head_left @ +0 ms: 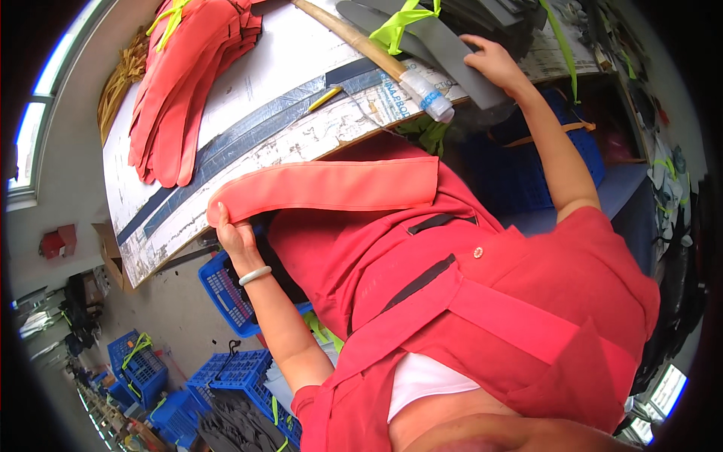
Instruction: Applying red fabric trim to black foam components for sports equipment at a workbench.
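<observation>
My left hand [236,238] pinches the rounded end of a long coral-red fabric strip [331,185]. The strip stretches to the right across my red apron [354,271], its square end lying near my waist. Farther off at the right, my right hand [497,66] is closed on the edge of a dark grey strip [459,62], thumb on its face. Yellow-green ties [399,29] wrap grey pieces beside it. A wooden stick [354,38], its near end wrapped in clear plastic, lies on the worn white table [301,139] between my hands.
Coral-red strips [184,90] hang together in a tied bundle at the table's far left. A yellow tool [324,99] lies near the table edge. Blue crates [226,294] stand below at left, and another blue crate [561,166] sits under the table at right.
</observation>
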A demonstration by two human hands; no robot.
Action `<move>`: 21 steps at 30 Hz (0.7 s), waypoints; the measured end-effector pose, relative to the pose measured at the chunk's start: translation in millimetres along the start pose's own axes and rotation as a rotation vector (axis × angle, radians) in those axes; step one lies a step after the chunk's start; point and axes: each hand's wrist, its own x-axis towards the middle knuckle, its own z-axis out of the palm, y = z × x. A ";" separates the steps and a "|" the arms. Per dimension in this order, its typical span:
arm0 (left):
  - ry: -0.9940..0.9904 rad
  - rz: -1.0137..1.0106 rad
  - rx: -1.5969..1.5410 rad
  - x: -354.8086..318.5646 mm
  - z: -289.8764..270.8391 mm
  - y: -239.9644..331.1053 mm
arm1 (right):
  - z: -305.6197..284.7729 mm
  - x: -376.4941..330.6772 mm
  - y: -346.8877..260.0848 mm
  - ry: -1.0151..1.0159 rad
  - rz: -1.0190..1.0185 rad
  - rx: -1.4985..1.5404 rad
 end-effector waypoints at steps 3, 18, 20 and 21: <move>-0.003 0.036 0.020 0.8 -1.6 -0.1 | 16.9 -57.4 -26.3 -0.481 0.442 1.280; 0.102 0.147 -0.305 3.6 -10.7 6.3 | 151.8 -88.0 -170.2 -1.520 -0.278 0.336; 0.013 0.105 -0.386 -1.1 -7.5 12.2 | 136.7 -60.9 -152.2 -1.575 -0.248 0.074; 0.023 0.112 -0.391 -6.5 -4.1 15.7 | 133.1 -54.6 -142.2 -1.583 -0.273 -0.020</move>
